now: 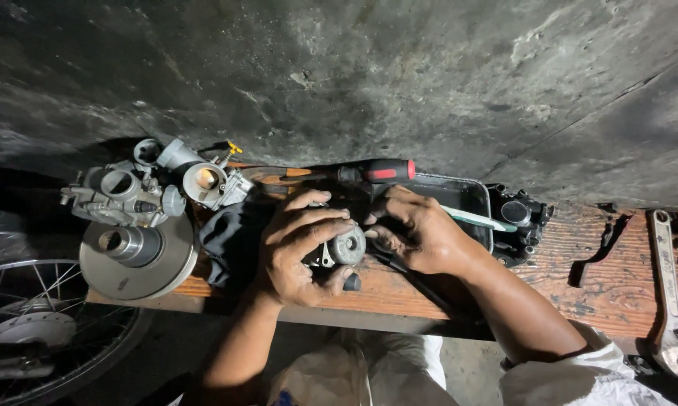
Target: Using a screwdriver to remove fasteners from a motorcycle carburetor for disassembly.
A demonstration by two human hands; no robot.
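my left hand (298, 248) is wrapped around a small grey metal part (344, 245), fingers curled over its top and thumb under it, so it is clamped just above the near edge of the wooden bench (617, 278). my right hand (418, 229) is closed against the same part from the other side, fingertips pinching at its round face; whether there is a tool or a small piece between those fingers i cannot tell, they hide it.

a red and black screwdriver (376, 171) lies just behind my hands, touching nothing i hold. behind my right wrist sits a dark metal tray (467, 199) with a pale green-handled brush (478, 219) resting across it. to the left are two carburettors (166, 184) and a big round pulley disc (136, 259), with a black rag (230, 237) between them and my left hand. an adjustable wrench (670, 293) lies well apart at the right end of the bench, and a spoked wheel (31, 331) stands below on the left.

the risk i see: the part is held out near the bench edge, over my lap and the floor. if my greasy fingers slip, it or any small loose piece could drop and roll into the dark. pressing too hard from the right could also twist it out of my left grip.
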